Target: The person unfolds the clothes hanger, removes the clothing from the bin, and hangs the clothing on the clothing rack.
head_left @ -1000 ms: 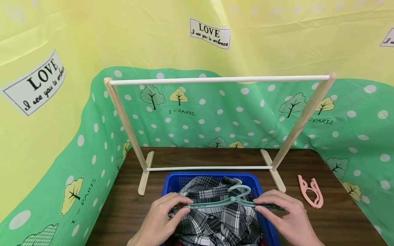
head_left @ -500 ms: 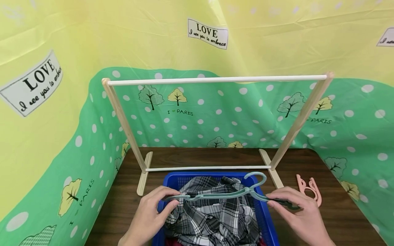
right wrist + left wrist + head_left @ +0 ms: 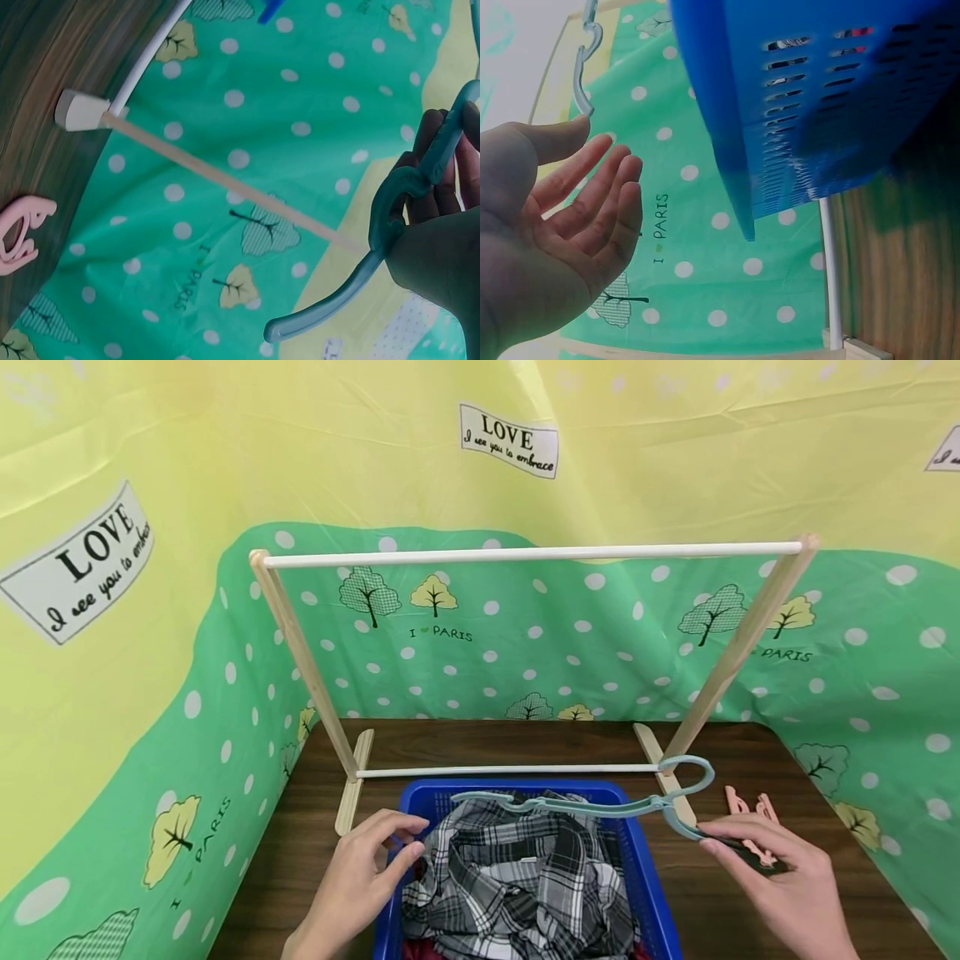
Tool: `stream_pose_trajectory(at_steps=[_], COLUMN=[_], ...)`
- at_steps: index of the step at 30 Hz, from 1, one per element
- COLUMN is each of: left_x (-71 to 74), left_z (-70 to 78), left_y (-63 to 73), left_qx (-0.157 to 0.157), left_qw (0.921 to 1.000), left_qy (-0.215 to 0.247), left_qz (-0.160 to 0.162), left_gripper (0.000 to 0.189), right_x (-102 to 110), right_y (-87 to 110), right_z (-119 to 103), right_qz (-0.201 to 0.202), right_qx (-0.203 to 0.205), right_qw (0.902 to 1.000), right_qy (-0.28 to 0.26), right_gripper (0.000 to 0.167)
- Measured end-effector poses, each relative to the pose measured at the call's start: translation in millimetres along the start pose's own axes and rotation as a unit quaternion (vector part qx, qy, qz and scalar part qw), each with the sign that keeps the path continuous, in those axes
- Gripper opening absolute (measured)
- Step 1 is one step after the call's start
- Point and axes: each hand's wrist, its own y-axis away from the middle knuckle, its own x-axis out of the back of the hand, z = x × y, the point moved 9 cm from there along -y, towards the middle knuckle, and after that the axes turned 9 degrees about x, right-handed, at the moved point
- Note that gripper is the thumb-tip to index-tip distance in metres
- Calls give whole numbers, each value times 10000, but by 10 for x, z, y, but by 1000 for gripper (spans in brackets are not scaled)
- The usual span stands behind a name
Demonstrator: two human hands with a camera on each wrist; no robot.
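Observation:
My right hand (image 3: 787,877) pinches one arm of a light blue-green plastic clothes hanger (image 3: 600,811) between thumb and fingers. The hanger is held above the basket, its hook up and to the right; its other arm reaches left, unsupported. In the right wrist view the hanger arm (image 3: 322,315) sticks out past the hand. My left hand (image 3: 360,872) hovers by the basket's left edge, fingers loosely bent, holding nothing. The left wrist view shows the hanger's tip (image 3: 581,82) just beyond the left thumb. A grey plaid shirt (image 3: 517,893) lies bunched in the blue basket (image 3: 652,893).
Behind the basket stands a wooden rack with a white top bar (image 3: 525,555) and a lower bar (image 3: 510,771). A pink folding hanger (image 3: 34,214) lies on the brown table (image 3: 480,739), right of the rack. Dark red fabric (image 3: 420,948) shows under the shirt.
Both hands held the hanger before; the left has let go. My right hand has carried the hanger to the right and raised it slightly. The left hand has shifted a little left.

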Motion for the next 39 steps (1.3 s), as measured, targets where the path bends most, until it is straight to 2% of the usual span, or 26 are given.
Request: stream_pose_trajectory(at_steps=[6,12,15,18,21,25,32,35,39], left_x=[-101,-186,-280,-411,-516,-595,-671,-676,-664], left_z=[-26,-10,-6,-8,-11,-37,-86,-83,-94], left_y=[-6,29,48,71,98,141,186,192,182], left_qx=[-15,-417,-540,-541,-557,-531,-446,-476,-309], left_qw=[9992,9969,9923,9827,9760,9735,9699,9699,9720], left_qy=[-189,-174,139,429,369,83,-268,-318,-358], left_qz=[-357,-644,-1105,-1716,-2075,-2225,-2378,-2367,-2300], left_gripper=[30,27,26,26,31,35,32,26,12], right_x=[122,164,165,150,118,72,90,105,107], right_y=[56,77,95,118,149,196,252,260,265], right_z=[87,141,162,188,229,280,288,285,267], right_qz=[340,411,382,315,224,109,83,88,41], right_qx=[-233,-423,-486,-527,-633,-813,-943,-961,-861], right_qw=[9982,9967,9962,9964,9965,9957,9937,9934,9943], right_qy=[435,554,606,579,493,421,596,628,622], right_gripper=[42,37,35,35,33,30,29,28,32])
